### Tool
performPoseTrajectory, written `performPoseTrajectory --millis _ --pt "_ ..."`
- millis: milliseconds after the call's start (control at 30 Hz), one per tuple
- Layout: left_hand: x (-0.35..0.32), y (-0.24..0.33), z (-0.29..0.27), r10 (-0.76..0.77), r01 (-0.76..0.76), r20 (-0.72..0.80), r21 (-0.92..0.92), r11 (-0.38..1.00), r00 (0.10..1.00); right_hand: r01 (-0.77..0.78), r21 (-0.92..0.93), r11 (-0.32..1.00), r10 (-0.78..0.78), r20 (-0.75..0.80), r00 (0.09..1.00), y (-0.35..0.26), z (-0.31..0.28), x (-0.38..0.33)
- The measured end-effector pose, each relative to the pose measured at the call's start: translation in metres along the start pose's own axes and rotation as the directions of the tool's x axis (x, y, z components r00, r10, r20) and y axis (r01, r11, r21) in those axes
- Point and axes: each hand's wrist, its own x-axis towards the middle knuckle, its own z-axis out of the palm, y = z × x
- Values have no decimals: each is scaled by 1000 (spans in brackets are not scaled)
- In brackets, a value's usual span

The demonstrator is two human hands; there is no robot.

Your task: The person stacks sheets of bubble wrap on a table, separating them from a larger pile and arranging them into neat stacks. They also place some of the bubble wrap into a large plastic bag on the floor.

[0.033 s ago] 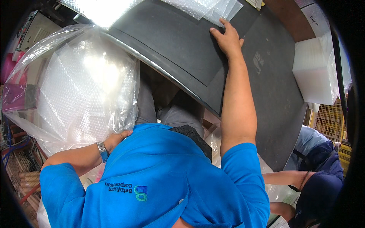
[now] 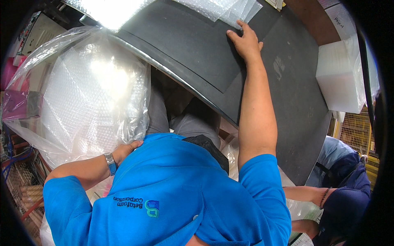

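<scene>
My right hand (image 2: 248,42) reaches over the black table top (image 2: 193,45) with its fingers spread and nothing in its grip. Its fingertips are at the near edge of flat, clear bubble wrap pieces (image 2: 240,12); whether they touch is hard to tell. Down at my waist, my left hand (image 2: 124,151) rests against the hem of my blue shirt, a finger stretched out and the others partly hidden. Beside it stands a large clear plastic bag (image 2: 135,117) with bubble wrap sheets (image 2: 78,98) inside.
A stack of white foam sheets (image 2: 338,76) stands at the table's right edge. Near the lower right, another person's forearm (image 2: 305,193) reaches in below the table corner. A metal edge (image 2: 180,87) borders the table in front of me. Cardboard tubes (image 2: 30,192) lie at the lower left.
The other person's arm at the lower right has shifted slightly. My own hands and the things near them have not visibly moved.
</scene>
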Motion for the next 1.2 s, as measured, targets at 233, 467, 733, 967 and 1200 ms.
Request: performPoseTrajectory --millis 233,467,733,967,1200 --pt "-7 1 5 41 -42 -20 -56 998 999 -4 -4 1000 3 -9 1000 0 2 0" --pt "-2 0 0 81 -81 -28 11 997 996 -2 -14 1000 2 -5 1000 -1 0 -1" --pt "20 -9 -17 77 -76 49 -17 997 996 -6 -15 1000 6 12 1000 -1 0 0" --pt "3 -2 -3 60 -60 8 -4 998 998 -1 -24 1000 1 2 1000 0 2 0" --pt "5 -3 -5 79 -79 14 -27 997 997 -7 -16 1000 7 11 1000 -3 -2 -1"
